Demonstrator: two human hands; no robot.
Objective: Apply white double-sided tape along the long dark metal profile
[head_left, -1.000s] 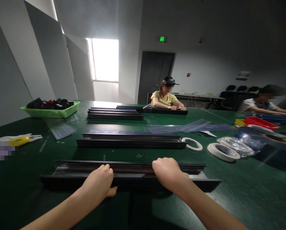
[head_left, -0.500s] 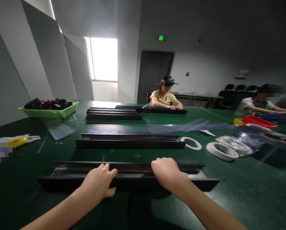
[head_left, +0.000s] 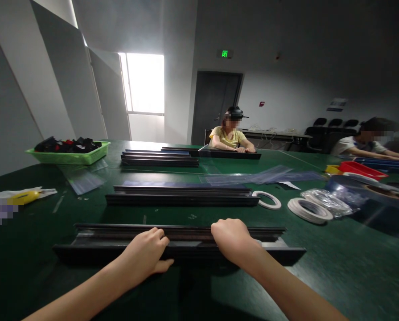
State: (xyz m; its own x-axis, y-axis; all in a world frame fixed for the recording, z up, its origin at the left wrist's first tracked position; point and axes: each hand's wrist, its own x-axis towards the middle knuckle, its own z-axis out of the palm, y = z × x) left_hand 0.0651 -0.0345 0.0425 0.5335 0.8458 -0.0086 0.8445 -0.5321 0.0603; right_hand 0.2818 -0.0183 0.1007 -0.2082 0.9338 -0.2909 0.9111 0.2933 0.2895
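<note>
A long black channel-shaped profile (head_left: pixel 92 253) lies crosswise on the green table, with its trough facing up and a pale surface showing inside. My left hand (head_left: pixel 149 252) is closed over its near wall left of the middle, fingers inside the trough and thumb along the front face. To the right, my right hand (head_left: pixel 232 240) is curled into a fist over the trough. Its fingertips are hidden, so what they grip cannot be made out. Just beyond lies a second black profile (head_left: pixel 182 200), next to a thin white tape ring (head_left: pixel 268 200).
Clear plastic strips (head_left: pixel 256 176) and further profiles (head_left: pixel 159 160) lie farther back. A green basket (head_left: pixel 92 157) of dark parts and a yellow-handled tool (head_left: pixel 25 196) are at left. White tape rolls (head_left: pixel 309 211) and a red tray (head_left: pixel 363 170) stand right. Two people (head_left: pixel 229 136) sit beyond.
My left hand has slid a little to the right along the near wall of the profile. My right hand and the profile stay nearly where they were.
</note>
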